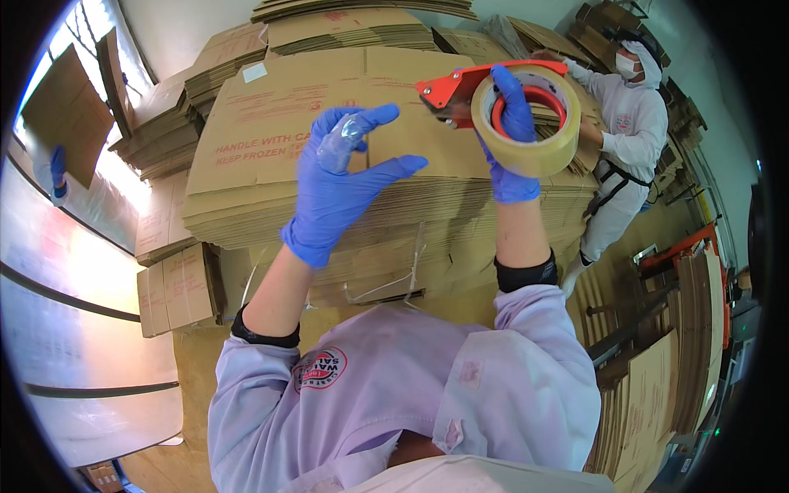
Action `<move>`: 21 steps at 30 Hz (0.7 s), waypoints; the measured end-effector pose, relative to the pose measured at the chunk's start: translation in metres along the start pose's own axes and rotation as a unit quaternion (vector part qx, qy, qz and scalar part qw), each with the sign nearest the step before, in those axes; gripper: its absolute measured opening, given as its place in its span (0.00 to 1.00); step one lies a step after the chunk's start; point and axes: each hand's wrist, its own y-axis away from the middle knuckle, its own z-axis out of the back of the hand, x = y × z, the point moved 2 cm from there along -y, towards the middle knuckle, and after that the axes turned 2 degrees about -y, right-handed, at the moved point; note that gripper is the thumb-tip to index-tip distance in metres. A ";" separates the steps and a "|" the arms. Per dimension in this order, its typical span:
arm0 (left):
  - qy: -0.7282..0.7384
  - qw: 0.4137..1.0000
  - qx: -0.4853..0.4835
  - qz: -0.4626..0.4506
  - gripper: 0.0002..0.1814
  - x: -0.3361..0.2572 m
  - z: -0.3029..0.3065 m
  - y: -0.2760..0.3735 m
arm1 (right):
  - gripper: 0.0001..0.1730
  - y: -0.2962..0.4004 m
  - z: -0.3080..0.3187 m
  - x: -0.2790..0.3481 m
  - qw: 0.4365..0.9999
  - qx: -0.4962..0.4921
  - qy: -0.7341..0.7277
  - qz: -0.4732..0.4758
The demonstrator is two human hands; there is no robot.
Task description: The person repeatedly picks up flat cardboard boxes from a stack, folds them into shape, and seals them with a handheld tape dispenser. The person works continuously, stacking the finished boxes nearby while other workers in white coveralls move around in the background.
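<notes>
My right hand (516, 132), in a blue glove, grips a red hand-held tape dispenser (459, 86). Its wide roll of clear tape (542, 161) faces me, and my fingers pass through the ring. My left hand (345, 172), also gloved in blue, is raised with thumb and index finger apart. A crumpled piece of clear film or tape (338, 145) lies against its index finger and seems to cling there. Beneath both hands is a tall stack of flattened cardboard boxes (271, 123) with red printing. A small white label (254, 73) sits near its far left corner.
More flattened-box stacks (351, 28) stand behind and at left (160, 123). A co-worker in white (632, 123) stands at right by the boxes. Another person's gloved hand (58, 166) holds cardboard at far left. Cardboard sheets (641, 394) and an orange-red frame (678, 249) are at right.
</notes>
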 end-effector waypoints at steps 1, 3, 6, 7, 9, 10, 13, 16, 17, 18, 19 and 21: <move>0.002 1.000 -0.011 -0.029 0.23 -0.001 0.000 0.000 | 0.05 0.009 -0.010 -0.004 1.000 0.007 -0.012 -0.004; 0.043 0.998 -0.007 -0.043 0.27 0.005 0.006 0.003 | 0.06 0.019 -0.020 -0.016 1.000 -0.023 -0.001 0.016; 0.138 0.986 0.066 0.072 0.27 0.005 0.015 0.008 | 0.06 0.037 -0.041 -0.030 0.999 -0.017 -0.032 0.028; 0.162 0.975 0.094 0.124 0.26 0.006 0.018 0.009 | 0.06 0.043 -0.051 -0.034 0.999 -0.015 -0.039 0.018; 0.096 0.994 0.052 0.003 0.21 0.015 0.021 0.013 | 0.05 0.052 -0.066 -0.039 0.999 -0.014 -0.053 -0.001; 0.065 0.996 0.030 -0.059 0.18 0.019 0.022 0.016 | 0.05 0.055 -0.066 -0.043 0.999 -0.002 -0.043 0.003; 0.078 0.991 0.028 -0.106 0.10 0.034 0.032 0.023 | 0.07 0.061 -0.058 -0.066 0.996 -0.061 -0.062 0.012; 0.118 0.977 0.101 -0.147 0.12 0.055 0.040 0.032 | 0.10 0.075 -0.060 -0.078 0.986 -0.095 -0.134 -0.004; 0.118 0.973 0.128 -0.148 0.12 0.062 0.043 0.035 | 0.12 0.081 -0.060 -0.082 0.986 -0.104 -0.128 -0.007; 0.120 0.969 0.155 -0.150 0.13 0.069 0.045 0.040 | 0.14 0.086 -0.057 -0.085 0.986 -0.113 -0.120 -0.011; 0.120 0.964 0.182 -0.151 0.14 0.076 0.048 0.043 | 0.16 0.091 -0.053 -0.089 0.986 -0.122 -0.113 -0.015; 0.216 0.956 0.199 -0.016 0.12 0.090 0.052 0.046 | 0.18 0.098 -0.047 -0.098 0.987 -0.120 -0.102 -0.006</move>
